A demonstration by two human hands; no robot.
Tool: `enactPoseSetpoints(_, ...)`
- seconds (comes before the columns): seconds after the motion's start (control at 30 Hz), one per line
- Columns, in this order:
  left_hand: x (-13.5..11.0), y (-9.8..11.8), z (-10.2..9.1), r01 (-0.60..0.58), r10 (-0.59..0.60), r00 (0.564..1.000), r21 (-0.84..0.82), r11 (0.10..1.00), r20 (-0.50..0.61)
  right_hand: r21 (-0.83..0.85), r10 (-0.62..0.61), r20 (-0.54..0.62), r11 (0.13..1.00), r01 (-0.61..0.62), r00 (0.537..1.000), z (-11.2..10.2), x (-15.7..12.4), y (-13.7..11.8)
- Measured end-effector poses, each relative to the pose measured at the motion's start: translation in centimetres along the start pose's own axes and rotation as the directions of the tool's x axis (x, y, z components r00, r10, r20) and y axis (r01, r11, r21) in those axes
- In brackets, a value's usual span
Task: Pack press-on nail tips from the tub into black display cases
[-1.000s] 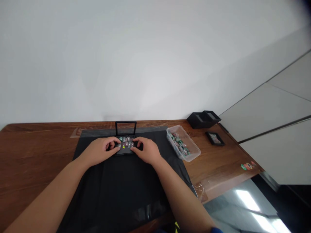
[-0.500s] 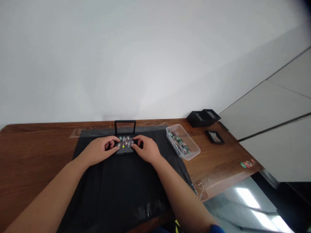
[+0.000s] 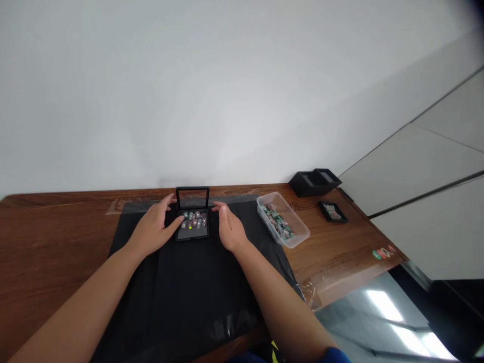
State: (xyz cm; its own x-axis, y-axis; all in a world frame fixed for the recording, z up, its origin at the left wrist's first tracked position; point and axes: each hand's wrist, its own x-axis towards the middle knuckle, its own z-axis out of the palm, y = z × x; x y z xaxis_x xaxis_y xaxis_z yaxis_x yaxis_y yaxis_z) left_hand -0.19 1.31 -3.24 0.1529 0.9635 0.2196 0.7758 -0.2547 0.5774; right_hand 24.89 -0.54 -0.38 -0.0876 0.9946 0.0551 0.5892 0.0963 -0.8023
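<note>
flanking a small black display case, both hands sit on the black mat, one at each side of it. left hand is open, fingers loosely spread and pointing up toward the left edge of the lid, thumb right at the case's left rim. whether it actually touches, cannot tell. right hand is open too, turned on its edge, fingers straight and together, tips near the lid's right side, just beside the case. neither hand holds anything.

case lies at the far middle of the mat, lid standing upright at the back, a clear pane in a black frame. inside the base is a cluster of small beads, greenish, pinkish and silvery, plus one yellow-green one near the front. too small to tell more.

mat covers the middle of a brown wooden table. right of the mat is a clear plastic tub with more of the same beads along its bottom. further right is a small flat black tray with something in it, and behind that two open black boxes against the wall. a few coloured bits lie by the table's right edge.
</note>
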Motion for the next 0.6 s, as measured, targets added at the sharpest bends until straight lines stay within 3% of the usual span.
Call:
enactPoseSetpoints(0.3, 0.4, -0.7, 0.3, -0.011, 0.012, 1.000, -0.041, 0.999, 0.019, -0.077, -0.065, 0.145, 0.994, 0.077, 0.987, -0.6, 0.1, -0.5)
enactPoseSetpoints(0.6, 0.3, -1.1, 0.4, 0.027, -0.025, 1.000, -0.126, 0.992, 0.017, -0.149, -0.100, 0.182, 0.981, 0.128, 0.978, -0.8, -0.1, -0.8)
